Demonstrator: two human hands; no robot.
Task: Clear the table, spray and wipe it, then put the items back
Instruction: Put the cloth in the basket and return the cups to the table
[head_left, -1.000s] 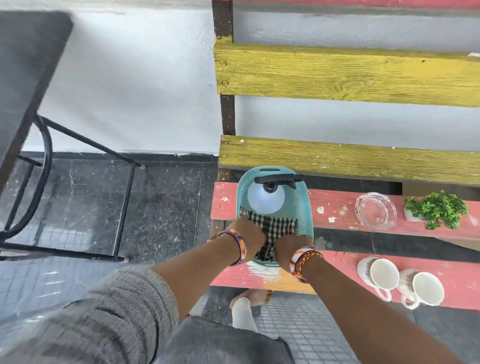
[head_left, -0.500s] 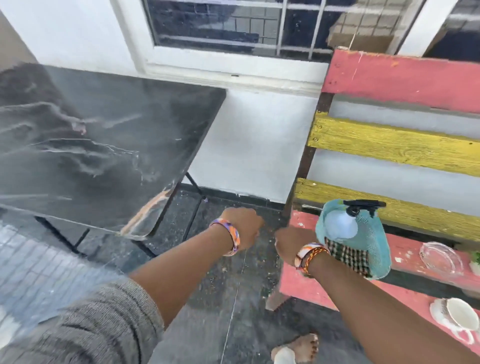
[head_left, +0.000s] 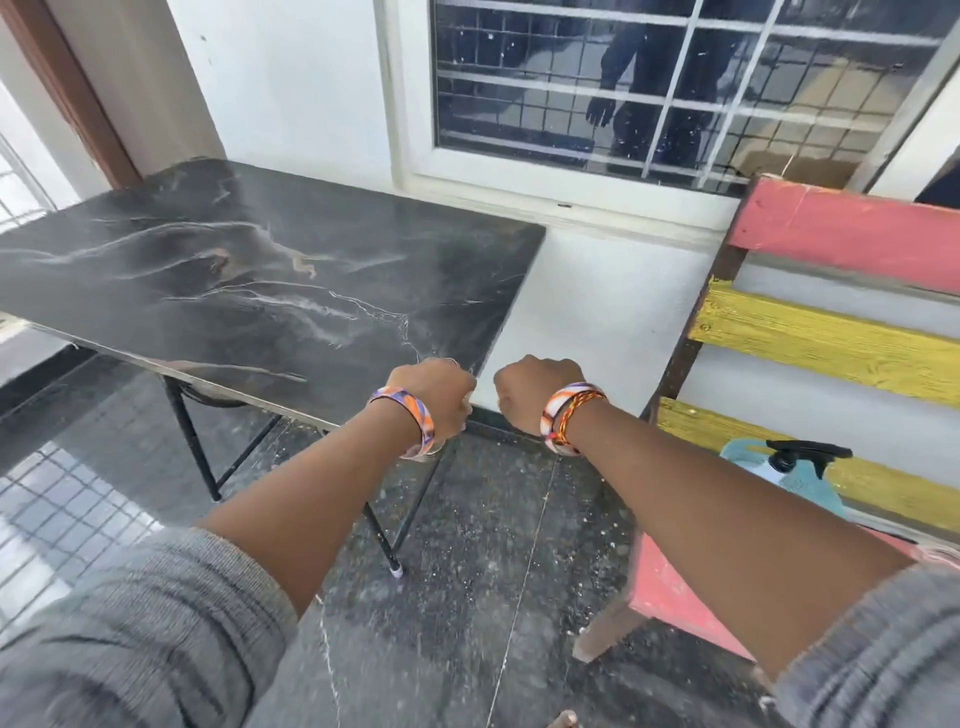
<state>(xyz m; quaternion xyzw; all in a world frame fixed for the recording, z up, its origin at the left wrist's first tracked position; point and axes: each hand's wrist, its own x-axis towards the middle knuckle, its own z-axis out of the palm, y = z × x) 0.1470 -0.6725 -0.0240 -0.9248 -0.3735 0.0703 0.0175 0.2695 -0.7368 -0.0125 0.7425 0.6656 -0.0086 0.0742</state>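
I see the table filling the left half of the view, a dark slab with pale marble-like veining on thin black metal legs, its top bare. It stands against a white wall under a barred window, and the glass carries a dim reflection of a person. To the right stands a slatted wooden bench, its back boards painted pink and yellow, its seat pink; there is a clear gap between the bench and the table's right edge. The floor below is dark and speckled, with a tiled patch at the far left.

My two forearms reach forward from grey knit sleeves across the middle of the view. The left hand is curled into a loose fist right at the near right corner of the table; I cannot tell whether it touches the edge. The right hand is also curled closed, just beside the left, over the gap between table and bench. Neither fist shows anything gripped in it. Each wrist wears a coloured band.

On the bench seat, partly hidden behind my right forearm, sits a teal basket, and the black trigger head of a spray bottle sticks out of it, well apart from the table.
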